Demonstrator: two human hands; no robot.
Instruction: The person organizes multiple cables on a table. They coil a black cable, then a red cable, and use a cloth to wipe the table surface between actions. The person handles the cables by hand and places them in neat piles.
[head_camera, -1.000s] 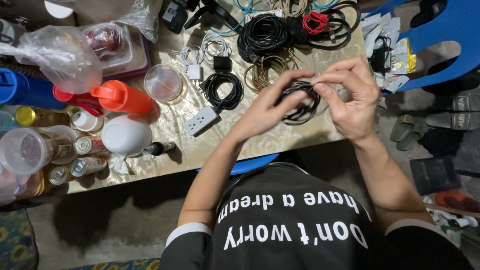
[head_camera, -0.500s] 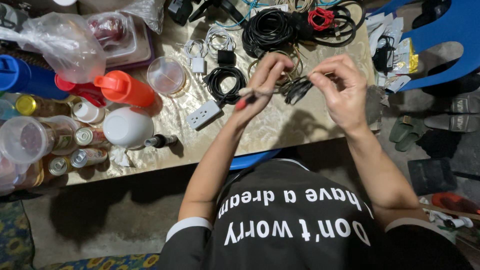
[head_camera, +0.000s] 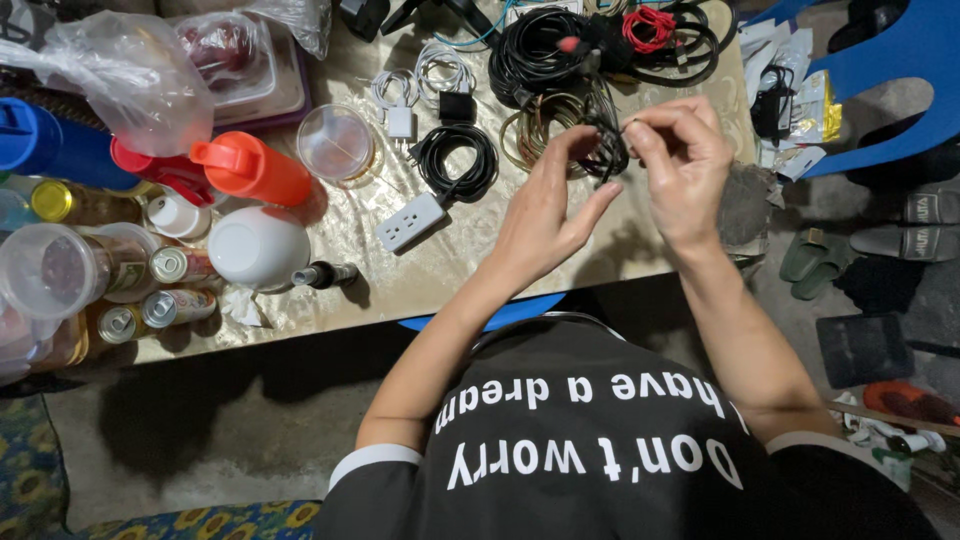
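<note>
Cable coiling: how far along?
Done, apparently: several coils lie on the table, including a black coil with a white power strip and white charger cables. In hand: left hand and right hand pinch a small black cable bundle. Left: possibly the tangled black pile.

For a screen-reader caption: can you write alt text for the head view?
Two bare hands, left hand and right hand, pinch a small coiled black cable above a cluttered table. Nearby lie a white power strip, more cable coils, an orange bottle and cans.
</note>
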